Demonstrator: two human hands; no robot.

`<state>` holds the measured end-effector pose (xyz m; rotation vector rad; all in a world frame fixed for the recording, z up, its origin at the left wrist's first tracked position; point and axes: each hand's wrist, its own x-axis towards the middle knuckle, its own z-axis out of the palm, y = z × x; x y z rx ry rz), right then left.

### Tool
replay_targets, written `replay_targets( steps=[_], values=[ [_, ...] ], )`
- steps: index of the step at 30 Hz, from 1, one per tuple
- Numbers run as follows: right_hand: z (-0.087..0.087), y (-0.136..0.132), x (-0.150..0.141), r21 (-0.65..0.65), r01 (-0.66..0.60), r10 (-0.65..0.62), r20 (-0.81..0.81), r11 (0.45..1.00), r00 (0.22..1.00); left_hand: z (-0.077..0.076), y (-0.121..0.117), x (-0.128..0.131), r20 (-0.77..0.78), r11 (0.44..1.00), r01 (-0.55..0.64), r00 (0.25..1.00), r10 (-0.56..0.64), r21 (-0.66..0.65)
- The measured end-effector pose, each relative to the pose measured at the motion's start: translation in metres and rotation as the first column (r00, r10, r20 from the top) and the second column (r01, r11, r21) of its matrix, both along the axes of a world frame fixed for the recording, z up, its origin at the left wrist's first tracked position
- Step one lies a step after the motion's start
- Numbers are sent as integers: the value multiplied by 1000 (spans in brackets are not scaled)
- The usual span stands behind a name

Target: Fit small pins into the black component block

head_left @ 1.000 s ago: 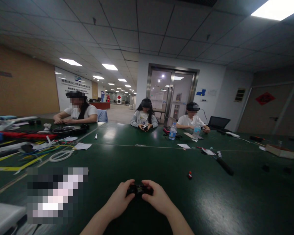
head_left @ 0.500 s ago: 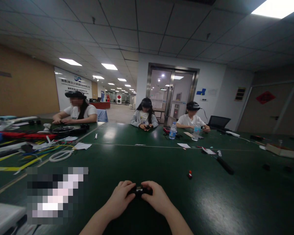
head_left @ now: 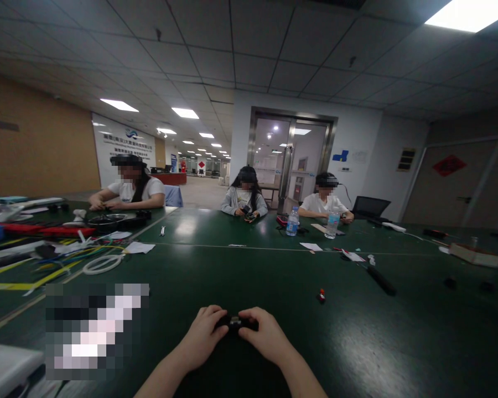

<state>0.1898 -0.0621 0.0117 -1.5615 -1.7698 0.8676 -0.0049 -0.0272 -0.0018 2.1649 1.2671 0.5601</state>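
Observation:
Both my hands pinch a small black object with a shiny metallic middle (head_left: 234, 322), close in front of me over the dark green table (head_left: 274, 276). My left hand (head_left: 205, 334) is closed on its left end, thumb below and fingers above. On the right end, my right hand (head_left: 267, 333) is closed in a similar pinch. Its exact kind is too small and dark to tell, and the fingers cover both ends. A little red-and-white item (head_left: 321, 296) lies on the table to the right of my hands.
Three people with headsets sit across the table. Water bottles (head_left: 292, 222), paper pieces (head_left: 311, 246) and a black rod-like object (head_left: 380, 280) lie beyond my hands. Leftward are a coiled white cable (head_left: 103, 264), a small wrench (head_left: 162, 230) and a pixelated patch.
My hands and the black object stay almost where they were. The person across the middle has shifted their hands and the dark item in them slightly.

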Motion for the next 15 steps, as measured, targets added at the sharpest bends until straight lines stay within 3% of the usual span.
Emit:
replay_targets(
  steps=[8, 15],
  values=[
    [-1, 1, -6, 96, -43, 46, -28, 994, 999, 11, -4, 4, -38, 1000, -4, 999, 5, 12],
    [4, -2, -8, 79, -57, 59, -25, 995, 998, 9, -5, 2, -33, 1000, 20, 999, -20, -1]
  ],
)
